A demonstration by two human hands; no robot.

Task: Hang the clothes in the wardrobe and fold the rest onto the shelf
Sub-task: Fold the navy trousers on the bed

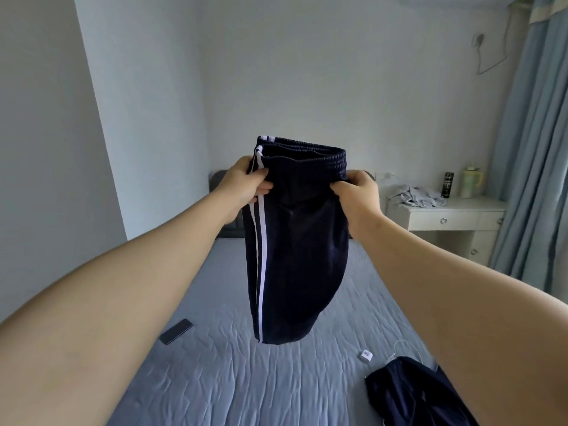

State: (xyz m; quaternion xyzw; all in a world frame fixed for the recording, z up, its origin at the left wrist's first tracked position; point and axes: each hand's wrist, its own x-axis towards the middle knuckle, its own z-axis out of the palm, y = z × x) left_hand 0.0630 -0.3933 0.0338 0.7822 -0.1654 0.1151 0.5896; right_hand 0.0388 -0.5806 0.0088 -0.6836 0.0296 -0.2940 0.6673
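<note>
Holding: navy shorts [296,241] are raised in the air above the bed [233,385], waistband uppermost.
Left hand [246,183]: pinches the striped side just under the waistband, thumb in front and fingers curled into the cloth.
Right hand [359,192]: grips the opposite side under the waistband, fingers bunched in the fabric.
Shorts: two white stripes run down the left edge; the hem hangs free, clear of the bed.
Bed: grey-blue quilted cover, with a dark headboard partly hidden behind the shorts.
Phone [176,331]: lies flat on the bed at the left, well apart from the shorts.
Garment [412,395]: dark navy, crumpled on the bed at the lower right, beside the right forearm.
Plug [365,355]: small and white, on the bed near the garment; a thin white cable lies just beside it.
Table [445,219]: white, right of the bed; it carries a pale crumpled cloth [415,195], a black can [445,185] and a pale green bottle [470,183].
Curtain [531,155]: blue, hanging right of the table.
</note>
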